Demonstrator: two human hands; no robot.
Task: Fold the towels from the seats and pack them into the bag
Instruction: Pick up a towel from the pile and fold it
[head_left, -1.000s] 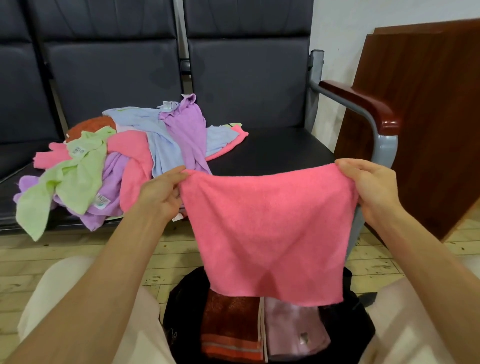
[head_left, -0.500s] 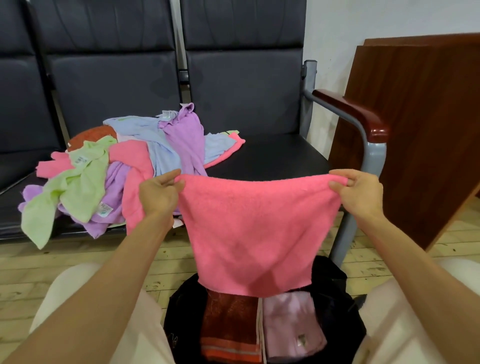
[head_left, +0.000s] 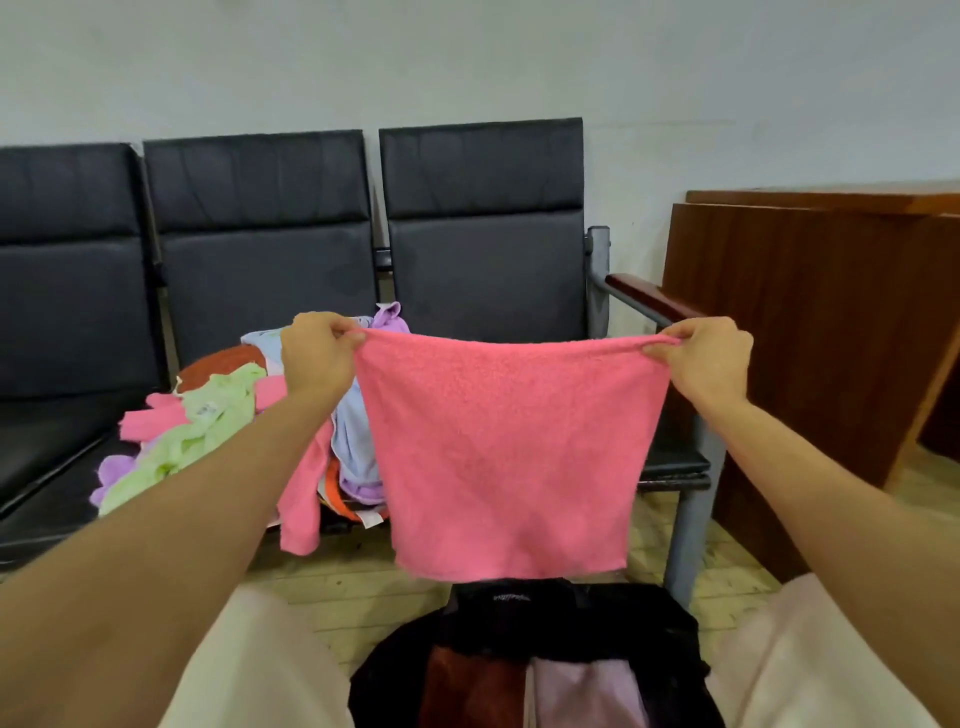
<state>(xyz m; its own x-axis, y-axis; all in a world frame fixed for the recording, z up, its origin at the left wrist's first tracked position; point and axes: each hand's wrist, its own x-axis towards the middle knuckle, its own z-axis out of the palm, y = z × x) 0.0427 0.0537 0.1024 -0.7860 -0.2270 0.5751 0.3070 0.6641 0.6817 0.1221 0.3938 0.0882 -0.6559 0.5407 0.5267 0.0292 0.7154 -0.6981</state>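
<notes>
Head view: left hand (head_left: 318, 354) pinches the top left corner of a pink towel (head_left: 506, 457), fingers curled on the hem; right hand (head_left: 707, 364) pinches the top right corner the same way. Towel hangs flat and spread between both hands, top edge sagging slightly, bottom edge hanging free above the bag (head_left: 535, 660) and not touching it. Black bag sits open on the floor (head_left: 332, 587) between the person's knees, near the bottom edge of the view; inside it a folded rust-brown towel (head_left: 470, 686) on the left and a folded pale pink towel (head_left: 582, 693) just beside it on the right, touching. Behind the left arm, a heap of unfolded towels (head_left: 218, 431) lies on the middle seat (head_left: 47, 467) of a dark bench: light green, purple, light blue, pink, and a red-brown one at the back of the heap. One pink towel from the heap drapes over the seat's front edge. Right end of the bench has a grey metal armrest frame (head_left: 691, 519) with a brown wooden top. Wooden cabinet (head_left: 810, 332) stands right of the bench, against the wall. Both forearms bare, light trousers at the bottom corners.
</notes>
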